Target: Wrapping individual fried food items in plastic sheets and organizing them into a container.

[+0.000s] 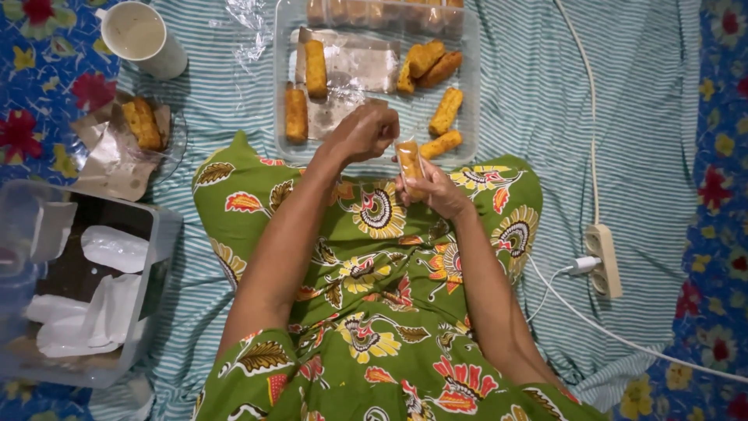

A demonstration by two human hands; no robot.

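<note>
My right hand (433, 189) grips a golden fried roll (410, 162) inside a thin clear plastic wrapper, held upright above my lap. My left hand (365, 131) hovers just left of the roll's top, fingers pinched at the wrapper's upper edge. Beyond both hands lies a clear plastic tray (470, 93) holding several loose fried rolls (446, 109) and a sheet of plastic. My lap is covered by a green flowered cloth (374, 312).
A white cup (144, 39) stands at the back left. A small glass dish (175, 140) with two rolls on brown paper sits left. A clear box (160, 257) with white wrappers is at near left. A power strip (606, 257) and white cables lie right.
</note>
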